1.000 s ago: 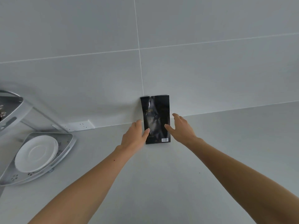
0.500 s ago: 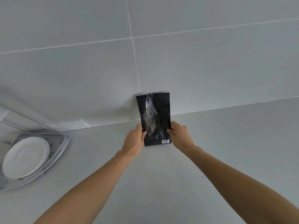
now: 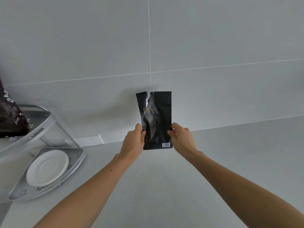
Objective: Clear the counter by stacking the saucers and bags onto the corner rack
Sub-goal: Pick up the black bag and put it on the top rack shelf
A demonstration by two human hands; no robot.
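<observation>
Black bag (image 3: pixel 156 119) is upright, pinched at its lower side edges by both hands, in front of the wall at the back of the counter (image 3: pixel 213 162). Its top edge is torn open on the left, which is likely why it's kept vertical: tilt it and contents could spill. Can't tell whether its base touches the counter or is lifted off.

Left hand (image 3: pixel 134 142): fingers curled shut on the bag's left edge, thumb in front. Right hand (image 3: pixel 181 139): same on the right edge. Two-sided grip keeps the floppy foil flat and steady.

Rack (image 3: pixel 49 163) sits well off to the left. The lower tier holds stacked white saucers (image 3: pixel 47 167); the upper tier (image 3: pixel 32 127) already has another dark bag (image 3: pixel 9 112), partly out of frame. So saucers look done; this bag probably goes to the upper tier beside that one.
</observation>
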